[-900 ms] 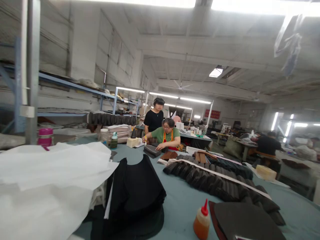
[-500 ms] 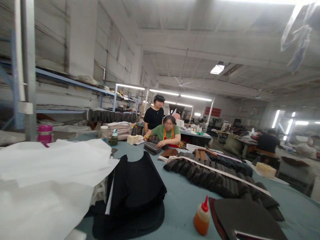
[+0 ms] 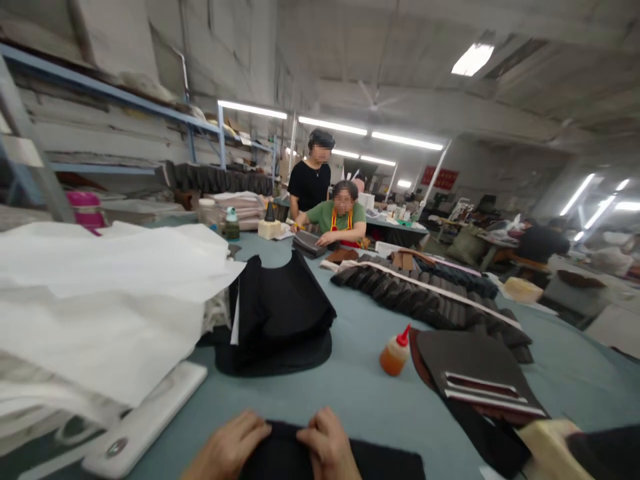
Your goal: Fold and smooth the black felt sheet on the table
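My left hand [image 3: 231, 445] and my right hand [image 3: 326, 443] lie side by side at the bottom edge on a piece of black fabric [image 3: 380, 461] on the grey-green table [image 3: 360, 393]. Both hands have their fingers curled onto the fabric's far edge, gripping it. A squeeze bottle with amber liquid and a red tip [image 3: 395, 352] stands on the table beyond my right hand. To its right lies a dark leather-like piece with pale strips [image 3: 475, 373].
A heap of white sheets [image 3: 100, 300] fills the left, with a white board [image 3: 145, 417] under it. A black fabric stack [image 3: 280, 313] and rows of dark pieces [image 3: 425, 300] lie mid-table. Two people [image 3: 330, 207] work at the far end. A yellow sponge [image 3: 550, 447] sits at right.
The view has tipped downward, bringing my two hands and the black fabric into sight at the bottom. The bottle and stacks appear higher in the picture.
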`<state>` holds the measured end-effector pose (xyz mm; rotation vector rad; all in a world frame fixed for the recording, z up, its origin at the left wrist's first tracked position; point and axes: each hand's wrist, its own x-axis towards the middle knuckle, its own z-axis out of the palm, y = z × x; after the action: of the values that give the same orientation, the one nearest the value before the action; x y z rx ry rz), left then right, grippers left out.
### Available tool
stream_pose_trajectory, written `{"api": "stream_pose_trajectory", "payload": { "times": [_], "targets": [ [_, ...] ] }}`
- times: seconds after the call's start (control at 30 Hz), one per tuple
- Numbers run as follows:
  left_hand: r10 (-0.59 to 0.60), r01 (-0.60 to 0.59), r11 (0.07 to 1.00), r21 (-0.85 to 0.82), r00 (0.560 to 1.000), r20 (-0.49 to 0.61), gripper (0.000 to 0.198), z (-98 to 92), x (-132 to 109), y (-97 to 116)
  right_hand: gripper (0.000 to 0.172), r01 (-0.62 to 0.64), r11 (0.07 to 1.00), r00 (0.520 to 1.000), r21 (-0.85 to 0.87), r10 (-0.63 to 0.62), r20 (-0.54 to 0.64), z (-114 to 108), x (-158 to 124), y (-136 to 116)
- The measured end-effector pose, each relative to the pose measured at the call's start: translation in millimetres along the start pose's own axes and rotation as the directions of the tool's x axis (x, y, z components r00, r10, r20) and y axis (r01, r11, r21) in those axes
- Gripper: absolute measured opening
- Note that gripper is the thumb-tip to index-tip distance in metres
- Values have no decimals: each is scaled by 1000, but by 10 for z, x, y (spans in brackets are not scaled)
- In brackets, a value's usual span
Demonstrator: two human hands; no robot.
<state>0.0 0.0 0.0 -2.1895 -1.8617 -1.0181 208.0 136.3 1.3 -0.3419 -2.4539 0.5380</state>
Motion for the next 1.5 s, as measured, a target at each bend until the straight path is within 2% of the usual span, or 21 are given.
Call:
{"api": "stream_pose_trajectory", "payload": {
  "times": [0.07, 0.2, 0.5, 0.6, 0.7, 0.77, 0.87, 0.93, 1.07, 1.17, 1.27, 1.33, 1.4, 1.43, 1.5],
  "targets": [
    [17, -23, 996, 88, 997, 73, 27, 7, -61, 29, 31, -39, 999, 999, 14, 39, 11, 43, -94, -97],
    [53, -80, 977, 198, 989, 139, 25, -72, -46, 65, 30, -51, 997, 998, 58, 49, 40, -9, -41, -115],
    [106, -150, 957, 248, 977, 184, 27, -70, -62, 51, 28, -43, 999, 997, 5, 43, 67, -12, -49, -110],
    [128, -174, 945, 276, 976, 177, 29, -56, -95, 54, 28, -15, 994, 990, -109, 31, 138, -25, -30, -128],
    [140, -190, 931, 313, 975, 175, 33, -101, -140, 42, 34, 73, 968, 960, -241, -3, 279, -83, 16, -165],
    [108, -172, 925, 338, 974, 200, 34, -165, -162, 47, 40, 123, 948, 933, -294, -10, 359, -125, 48, -191],
    [-77, -6, 889, 458, 984, 162, 31, -225, -166, 154, 46, 149, 931, 915, -335, -2, 403, -139, 84, -226],
    [-173, 87, 844, 529, 978, 115, 34, -182, -154, 309, 47, 144, 929, 923, -341, -2, 384, -102, 95, -241],
    [-221, 67, 785, 616, 959, 177, 50, 48, -139, 651, 33, 94, 951, 966, -294, -16, 258, -53, 9, -159],
    [-268, 51, 752, 657, 934, 235, 54, 148, -144, 764, 26, 42, 978, 991, -204, -15, 133, -286, -297, 99],
    [-292, 42, 748, 663, 917, 271, 55, 139, -134, 776, 28, -8, 989, 998, -149, 18, 66, -829, -788, 423],
    [-314, 47, 737, 674, 907, 280, 55, 117, -115, 777, 27, -94, 981, 994, -167, 101, 30, -1217, -1045, 553],
    [-327, 39, 725, 687, 898, 294, 56, 103, -92, 791, 21, -178, 953, 983, -244, 184, 0, -1452, -1100, 552],
    [-328, 28, 719, 694, 894, 304, 58, 100, -78, 803, 17, -201, 937, 978, -286, 209, -2, -1476, -1038, 501],
    [-324, -2, 702, 712, 890, 322, 62, 97, -51, 834, 23, -171, 920, 980, -352, 196, 39, -1325, -772, 325]
  ]
}}
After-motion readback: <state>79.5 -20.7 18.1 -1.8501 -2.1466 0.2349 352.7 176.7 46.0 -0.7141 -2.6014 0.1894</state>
